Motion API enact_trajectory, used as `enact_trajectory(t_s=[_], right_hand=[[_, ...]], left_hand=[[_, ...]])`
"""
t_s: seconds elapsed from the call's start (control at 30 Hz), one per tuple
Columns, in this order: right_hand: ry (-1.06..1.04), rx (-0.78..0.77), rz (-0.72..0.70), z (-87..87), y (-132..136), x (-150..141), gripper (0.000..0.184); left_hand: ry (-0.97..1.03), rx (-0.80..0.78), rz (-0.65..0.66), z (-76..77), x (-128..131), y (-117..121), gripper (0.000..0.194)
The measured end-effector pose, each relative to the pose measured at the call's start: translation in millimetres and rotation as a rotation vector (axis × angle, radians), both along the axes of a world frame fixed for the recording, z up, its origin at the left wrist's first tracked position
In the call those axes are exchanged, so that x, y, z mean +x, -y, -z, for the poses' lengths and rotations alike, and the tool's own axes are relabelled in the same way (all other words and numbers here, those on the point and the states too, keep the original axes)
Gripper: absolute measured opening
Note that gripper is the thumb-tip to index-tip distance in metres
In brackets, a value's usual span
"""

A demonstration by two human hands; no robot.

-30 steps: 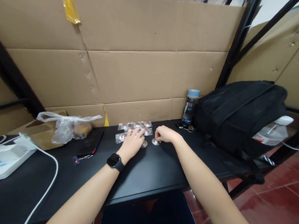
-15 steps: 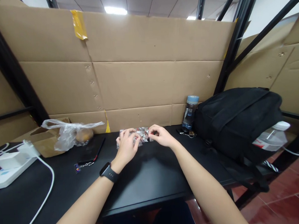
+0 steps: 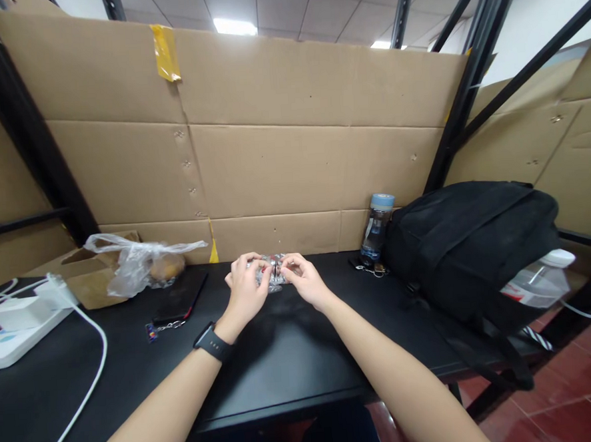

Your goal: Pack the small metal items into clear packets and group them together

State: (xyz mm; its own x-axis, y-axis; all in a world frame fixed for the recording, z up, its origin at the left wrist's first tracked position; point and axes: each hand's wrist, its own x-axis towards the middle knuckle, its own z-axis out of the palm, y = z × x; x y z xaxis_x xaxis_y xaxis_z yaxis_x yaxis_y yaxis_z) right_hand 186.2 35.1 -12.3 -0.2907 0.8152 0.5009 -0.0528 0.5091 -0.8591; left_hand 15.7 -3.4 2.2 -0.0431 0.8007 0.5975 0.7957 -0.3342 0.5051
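At the back middle of the black desk, a crinkly, shiny clear plastic package [image 3: 275, 275] with reddish bits lies between my two hands. My left hand [image 3: 248, 282], with a dark watch on its wrist, grips the package's left part, fingers bent over it. Thumb and fingers of my right hand [image 3: 303, 278] pinch its right part near the middle. The fingertips of both hands are close together. Most of the package is hidden under the fingers, and its contents cannot be made out.
To the left are a phone [image 3: 180, 301] with a charm chain, a tied plastic bag [image 3: 132, 264], a cardboard box [image 3: 91, 280] and a white power strip [image 3: 26, 331] with cable. On the right stand a bottle [image 3: 376, 226] and a black backpack [image 3: 472, 243]. A cardboard wall [image 3: 272, 169] rises behind.
My right hand has moved left, closer to my left hand. The package's spread-out middle is now drawn together between them. The camera view has shifted slightly.
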Motion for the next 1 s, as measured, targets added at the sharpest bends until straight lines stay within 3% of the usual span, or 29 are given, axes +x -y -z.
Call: enact_trajectory(t_s=[0.53, 1.0], right_hand=[[-0.141, -0.367, -0.145, -1.6, 10, -1, 0.045], [-0.076, -0.297, -0.19, -1.6, 6, 7, 0.068]], left_hand=[[-0.012, -0.025, -0.002, 4.9, -1, -4, 0.031], [-0.007, -0.067, 0.007, 3.0, -1, -4, 0.027]])
